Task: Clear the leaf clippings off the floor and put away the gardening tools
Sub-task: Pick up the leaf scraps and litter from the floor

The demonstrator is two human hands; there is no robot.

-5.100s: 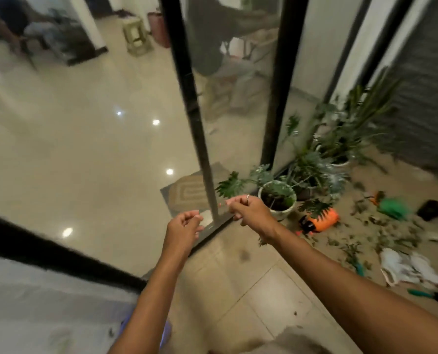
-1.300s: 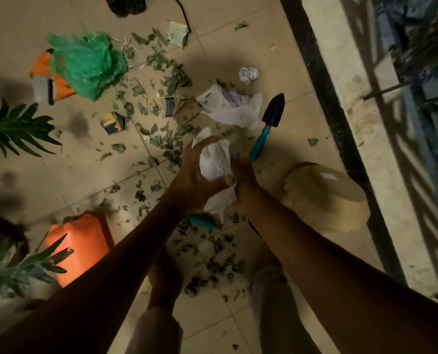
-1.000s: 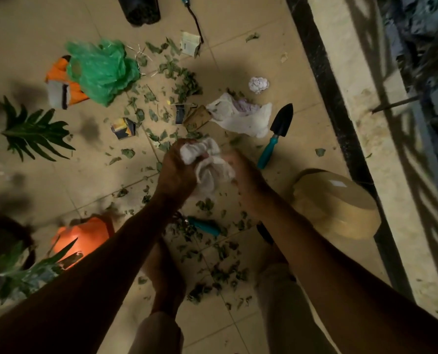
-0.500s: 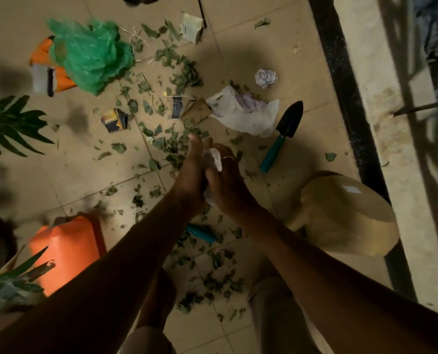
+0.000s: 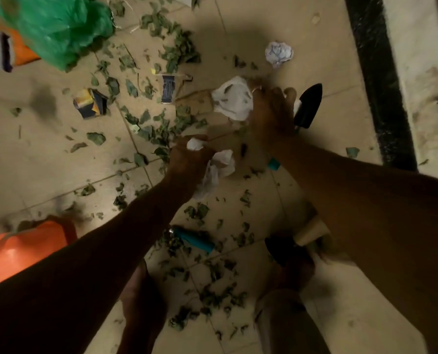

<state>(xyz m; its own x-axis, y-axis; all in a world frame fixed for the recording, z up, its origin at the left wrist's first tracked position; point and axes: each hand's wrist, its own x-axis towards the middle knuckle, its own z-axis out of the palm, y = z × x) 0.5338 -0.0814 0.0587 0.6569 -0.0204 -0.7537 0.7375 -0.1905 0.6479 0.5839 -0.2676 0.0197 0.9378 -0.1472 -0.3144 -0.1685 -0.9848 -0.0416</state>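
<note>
Green leaf clippings [image 5: 161,129] lie scattered over the tan floor tiles. My left hand [image 5: 190,157] grips a crumpled white bag [image 5: 219,166], held a little above the floor. My right hand [image 5: 271,113] reaches further out, fingers curled on a second white bag [image 5: 232,100] lying on the tiles. Just right of that hand lies a black trowel [image 5: 308,106]; its teal handle [image 5: 273,164] shows under my right forearm. Another teal-handled tool [image 5: 195,240] lies among the clippings between my arms.
A green plastic bag [image 5: 57,29] sits at top left over an orange object [image 5: 21,52]. An orange container [image 5: 21,249] stands at lower left. A paper ball [image 5: 279,53], two small packets [image 5: 90,103] [image 5: 168,89] and a black floor strip [image 5: 381,85] are nearby. My feet [image 5: 141,302] are below.
My hands have parted. The left one keeps the crumpled white bag, and the right one has moved out to the white bag on the floor beside the trowel. The camera has dipped closer.
</note>
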